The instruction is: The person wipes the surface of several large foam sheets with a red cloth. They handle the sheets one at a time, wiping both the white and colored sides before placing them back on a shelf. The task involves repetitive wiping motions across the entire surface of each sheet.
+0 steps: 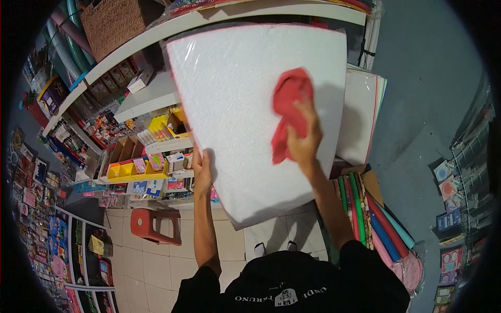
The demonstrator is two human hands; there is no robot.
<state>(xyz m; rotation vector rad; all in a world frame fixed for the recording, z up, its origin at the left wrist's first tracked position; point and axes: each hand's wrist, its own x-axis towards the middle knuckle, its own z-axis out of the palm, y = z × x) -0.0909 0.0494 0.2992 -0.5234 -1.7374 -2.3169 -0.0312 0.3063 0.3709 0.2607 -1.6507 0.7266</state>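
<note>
A large white foam board (235, 117) stands tilted in front of me, with clear plastic film along its edges. My left hand (202, 170) grips its left edge, thumb on the front face and the fingers mostly hidden behind. In my right hand (307, 137) is a red cloth (293, 94), bunched and spread over the right half of the board's face. The cloth looks slightly blurred. Part of it hangs below my fingers.
Shelves (145, 103) with yellow trays (135, 170) of stationery stand at the left. A red plastic stool (154, 227) is on the tiled floor. To the right, more sheets (356, 117) lean behind the board, above coloured rolls (372, 215). A wire rack (465, 176) stands far right.
</note>
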